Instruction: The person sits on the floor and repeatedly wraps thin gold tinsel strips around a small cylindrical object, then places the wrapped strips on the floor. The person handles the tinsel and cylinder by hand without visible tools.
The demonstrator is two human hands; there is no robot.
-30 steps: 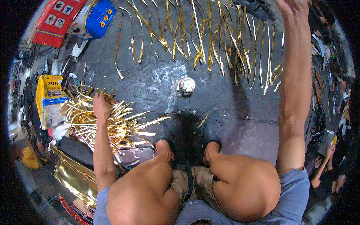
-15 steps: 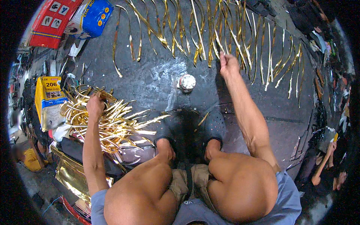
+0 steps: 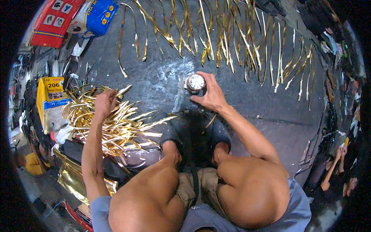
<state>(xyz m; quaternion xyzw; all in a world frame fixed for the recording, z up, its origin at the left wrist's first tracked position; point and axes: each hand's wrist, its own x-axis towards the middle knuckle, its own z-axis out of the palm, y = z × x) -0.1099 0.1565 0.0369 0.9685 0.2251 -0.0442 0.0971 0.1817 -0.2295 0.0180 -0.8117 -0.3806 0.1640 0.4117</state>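
A small round can [image 3: 196, 82] with a white, crusted top stands on the dark work surface in front of my feet. My right hand [image 3: 213, 94] curves around its right side, thumb and fingers spread apart; whether they press on it I cannot tell. To the left, my left hand [image 3: 106, 103] is over a tangled heap of shiny gold strips [image 3: 125, 125], with its fingers closed on a gold strip [image 3: 123, 90] whose end sticks out. Across the far side, many gold strips [image 3: 228, 36] hang or lie in a row, roughly side by side.
A yellow, white and blue box [image 3: 54, 102] stands left of the heap. Red [image 3: 50, 23] and blue [image 3: 96, 17] packages lie at the far left. A gold sheet [image 3: 73, 179] sits beside my left arm. Another person's hands [image 3: 340, 152] show at the right edge.
My right hand has left the far row of strips and come nearer, to the can. My left hand has shifted slightly right and away from me over the heap.
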